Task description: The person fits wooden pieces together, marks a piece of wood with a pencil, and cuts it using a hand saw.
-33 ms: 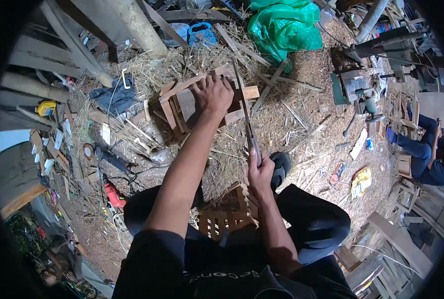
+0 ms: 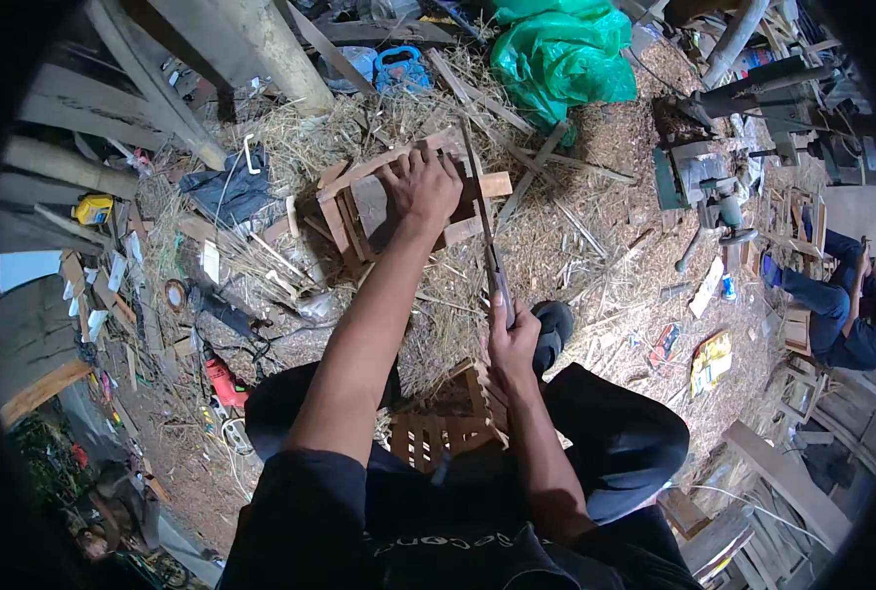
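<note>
My left hand (image 2: 425, 189) presses down on a wooden block (image 2: 370, 204), its fingers bent over the far part. Beneath lies an open wooden box frame (image 2: 339, 234) on the straw-covered floor. A short light strip of wood (image 2: 496, 184) sticks out from the frame's right side. In my right hand (image 2: 514, 339) is the handle of a handsaw (image 2: 487, 221). Its long narrow blade points away from me and passes along the right end of the frame, touching or close to it. My left hand and the shadow hide part of the frame's inside.
A slatted wooden piece (image 2: 438, 438) lies between my legs. To the left are a red power drill (image 2: 223, 382) and an angle grinder (image 2: 223, 315). Green plastic sheeting (image 2: 566, 64) is at the back; a machine (image 2: 698, 177) stands right. Another person (image 2: 841, 300) sits far right.
</note>
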`<state>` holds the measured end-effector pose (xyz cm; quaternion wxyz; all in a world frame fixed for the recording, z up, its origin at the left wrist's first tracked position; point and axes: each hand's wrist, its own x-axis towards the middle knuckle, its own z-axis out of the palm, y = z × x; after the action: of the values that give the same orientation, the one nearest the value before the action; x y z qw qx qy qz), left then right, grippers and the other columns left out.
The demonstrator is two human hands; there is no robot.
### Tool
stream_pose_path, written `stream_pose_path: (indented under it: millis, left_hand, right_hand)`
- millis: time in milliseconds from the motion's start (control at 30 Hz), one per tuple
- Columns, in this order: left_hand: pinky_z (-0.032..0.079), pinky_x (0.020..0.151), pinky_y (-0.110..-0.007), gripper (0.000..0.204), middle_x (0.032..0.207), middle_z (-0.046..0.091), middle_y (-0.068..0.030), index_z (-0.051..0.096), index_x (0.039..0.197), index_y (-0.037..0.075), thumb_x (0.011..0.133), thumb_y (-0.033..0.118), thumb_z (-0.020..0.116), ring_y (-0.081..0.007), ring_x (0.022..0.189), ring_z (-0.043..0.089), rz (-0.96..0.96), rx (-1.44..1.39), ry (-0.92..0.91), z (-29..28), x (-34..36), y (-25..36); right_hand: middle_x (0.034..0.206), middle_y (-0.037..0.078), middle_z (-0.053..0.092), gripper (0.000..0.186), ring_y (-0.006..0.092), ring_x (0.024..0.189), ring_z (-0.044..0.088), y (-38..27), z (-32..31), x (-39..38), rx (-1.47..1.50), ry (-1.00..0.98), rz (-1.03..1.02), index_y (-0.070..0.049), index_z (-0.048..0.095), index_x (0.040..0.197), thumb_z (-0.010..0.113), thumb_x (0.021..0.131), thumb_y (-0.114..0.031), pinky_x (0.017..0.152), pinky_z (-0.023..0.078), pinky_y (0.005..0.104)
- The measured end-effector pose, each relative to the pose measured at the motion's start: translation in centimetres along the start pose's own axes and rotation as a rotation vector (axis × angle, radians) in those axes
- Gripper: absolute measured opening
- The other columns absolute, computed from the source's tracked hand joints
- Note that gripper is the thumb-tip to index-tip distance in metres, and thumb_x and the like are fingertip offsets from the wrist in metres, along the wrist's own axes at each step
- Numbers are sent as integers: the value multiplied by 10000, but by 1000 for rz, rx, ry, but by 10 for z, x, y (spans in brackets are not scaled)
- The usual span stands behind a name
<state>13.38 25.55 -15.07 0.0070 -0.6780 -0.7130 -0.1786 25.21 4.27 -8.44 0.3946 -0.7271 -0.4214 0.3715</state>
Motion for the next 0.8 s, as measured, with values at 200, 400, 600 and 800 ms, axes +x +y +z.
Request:
stream_pose_path:
  millis: [200,400,600,800]
  left_hand:
    - [309,1011,-510,318,1154,542,-127,563,1133,38,834,147,578,-311,1121,491,352,-212,-55,-28,-34,-20]
    - [342,979,-455,389,1146,539,-132,578,1143,22,770,110,642,-313,1125,489,452,-438,-144,-43,-42,-31]
    - [337,992,-457,437,1203,534,-127,585,1175,10,754,106,651,-306,1163,472,443,-402,-174,-32,-39,-29]
    - [334,1002,-463,444,1205,539,-118,587,1187,12,760,112,655,-304,1167,473,424,-368,-203,-32,-44,-27]
  right_hand:
    - [494,13,396,388,77,477,354,1,4,-15,-35,31,-35,2,521,640,597,937,-235,430,294,316]
    - [510,-9,400,381,66,489,356,1,6,-16,8,10,6,-11,525,643,598,938,-241,432,292,304]
    - [528,-47,415,381,46,502,358,-6,9,-13,36,29,78,-23,524,648,585,950,-246,433,285,283]
    - [525,-35,429,362,43,510,355,1,6,-16,72,38,33,-20,520,658,604,941,-230,439,287,278]
